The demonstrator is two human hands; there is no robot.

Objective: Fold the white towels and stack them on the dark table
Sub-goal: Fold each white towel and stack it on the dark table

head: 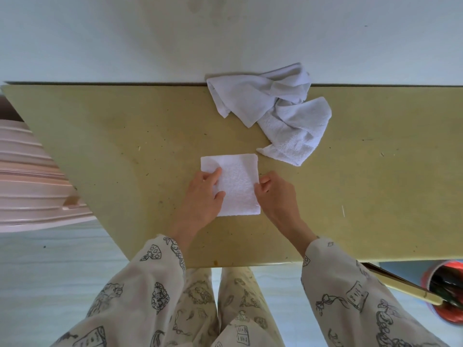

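Head camera looked straight down on an olive-yellow table whose far edge met a pale wall across the upper part of the frame. Near the centre of the frame lay a folded white towel, a neat, flat rectangle on the tabletop. The left hand rested on the towel's left side, its fingers fairly straight and spread over the cloth, thumb lying across the lower left part. The right hand was at the towel's right edge, thumb and curled fingers pinching that edge. The two hands were apart, with the towel's bare middle between them.

Up and to the right of the folded towel, well clear of the hands, a crumpled heap of white towels sprawled from the table's far edge down toward the centre; its lowest corner came near the folded towel's upper right corner without touching it.

At the left of the frame, beside the table, stood a pink ribbed suitcase. At the lower right, a red bucket sat below the table's edge. Patterned cream sleeves filled the bottom of the frame.
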